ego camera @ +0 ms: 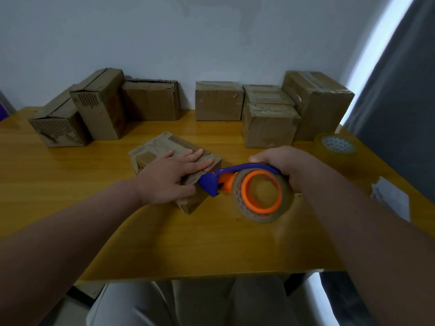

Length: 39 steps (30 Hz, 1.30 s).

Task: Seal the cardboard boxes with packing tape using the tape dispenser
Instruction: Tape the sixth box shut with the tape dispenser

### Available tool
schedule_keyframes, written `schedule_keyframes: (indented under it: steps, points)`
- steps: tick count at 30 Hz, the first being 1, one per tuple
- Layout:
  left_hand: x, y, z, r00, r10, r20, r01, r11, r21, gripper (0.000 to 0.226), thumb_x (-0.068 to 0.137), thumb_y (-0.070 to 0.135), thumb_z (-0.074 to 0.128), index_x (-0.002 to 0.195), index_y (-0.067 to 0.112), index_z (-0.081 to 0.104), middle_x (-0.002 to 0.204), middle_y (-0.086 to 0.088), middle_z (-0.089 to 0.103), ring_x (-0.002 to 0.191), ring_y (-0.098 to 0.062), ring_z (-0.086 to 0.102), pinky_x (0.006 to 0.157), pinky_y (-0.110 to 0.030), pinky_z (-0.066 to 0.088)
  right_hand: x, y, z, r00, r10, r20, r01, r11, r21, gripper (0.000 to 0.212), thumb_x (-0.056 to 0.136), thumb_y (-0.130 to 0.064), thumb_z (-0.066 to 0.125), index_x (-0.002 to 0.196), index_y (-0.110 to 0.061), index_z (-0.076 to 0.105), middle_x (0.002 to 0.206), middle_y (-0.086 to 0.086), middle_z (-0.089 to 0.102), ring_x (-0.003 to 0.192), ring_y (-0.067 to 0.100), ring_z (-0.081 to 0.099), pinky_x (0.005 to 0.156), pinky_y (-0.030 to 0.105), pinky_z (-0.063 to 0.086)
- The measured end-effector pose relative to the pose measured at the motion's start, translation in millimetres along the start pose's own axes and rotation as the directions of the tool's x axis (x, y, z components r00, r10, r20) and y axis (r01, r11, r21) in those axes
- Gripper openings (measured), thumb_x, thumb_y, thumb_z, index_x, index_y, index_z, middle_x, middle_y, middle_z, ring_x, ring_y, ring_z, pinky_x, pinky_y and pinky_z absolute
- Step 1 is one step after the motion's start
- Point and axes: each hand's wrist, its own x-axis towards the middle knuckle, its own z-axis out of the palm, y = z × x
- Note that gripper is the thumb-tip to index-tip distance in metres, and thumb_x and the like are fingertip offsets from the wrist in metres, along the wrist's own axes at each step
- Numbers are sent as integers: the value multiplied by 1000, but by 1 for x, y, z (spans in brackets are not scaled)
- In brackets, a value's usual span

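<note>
At frame centre, the left hand lies flat, fingers straight, on a small brown cardboard box on the yellow wooden surface. Just right, the right hand grips a blue-and-orange tape dispenser, nose touching the box's edge.

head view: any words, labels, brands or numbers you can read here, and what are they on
No text here is legible.
far-left box and taller box beside it: dark printed marks, too blurred to read.
white paper at right: blurred, nothing readable.
spare tape roll: patterned core, no words visible.
tape dispenser: no label visible.
</note>
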Motion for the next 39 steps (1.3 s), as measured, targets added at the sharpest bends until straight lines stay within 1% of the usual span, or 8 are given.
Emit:
schedule_keyframes:
  steps: [6,10,15,22,29,35,37,39]
  points:
    - [-1,0,0,1000,-8,-11,7,1000,-25,78,69,67,23,144,49,8,158,10,4,145,-10,6,116,-44,-1,9,20,1,999,35,-26,-36,997,-61,25,89,-29,65,94,-5,61,80,14,65,68,25,61,74,38,51]
    - [-3,3,-5,1000,-8,16,11,990,-142,74,73,57,34,144,48,15,157,14,6,144,-6,3,116,-45,-7,7,29,-30,1000,14,-10,-12,981,191,28,83,-33,71,81,-6,63,63,10,66,56,22,61,59,31,52]
    - [-11,5,-12,997,-76,-15,72,980,-184,70,87,11,55,142,44,27,155,15,18,143,-2,11,117,-41,-5,9,42,-48,989,-34,147,-43,870,491,60,63,-45,79,108,-9,63,79,12,71,67,25,69,63,37,56]
    - [7,27,1,919,-375,-120,378,926,2,61,93,54,40,148,38,18,157,13,14,145,-17,9,112,-53,17,3,47,-36,942,-201,269,-25,758,652,28,71,-27,72,86,-5,66,66,10,68,53,19,67,46,29,54]
    - [3,29,-6,968,-248,-45,246,969,-35,60,96,39,46,147,39,16,157,16,8,145,-15,3,115,-40,16,14,49,-31,891,-367,266,63,682,728,70,19,-26,94,77,-7,59,70,5,53,50,12,50,43,23,45]
    - [-5,13,-1,998,32,-55,-45,970,-239,67,88,25,63,141,42,27,151,23,18,142,-3,6,116,-31,12,16,44,-29,826,-505,251,159,636,755,57,25,-22,86,76,-7,66,68,3,49,55,11,48,48,22,44]
    - [-7,9,-2,996,57,-61,-71,963,-259,69,85,20,67,139,41,30,151,21,22,142,-4,10,117,-30,14,10,40,-28,774,-573,270,212,636,742,28,52,-13,72,80,-12,74,62,1,53,52,10,51,49,21,46]
    - [-12,9,-7,996,17,-83,-40,960,-278,64,83,24,69,136,39,37,150,18,26,141,-3,15,117,-31,17,7,38,-29,742,-617,263,253,621,742,36,74,-1,46,99,-13,70,61,0,62,53,10,59,48,22,50]
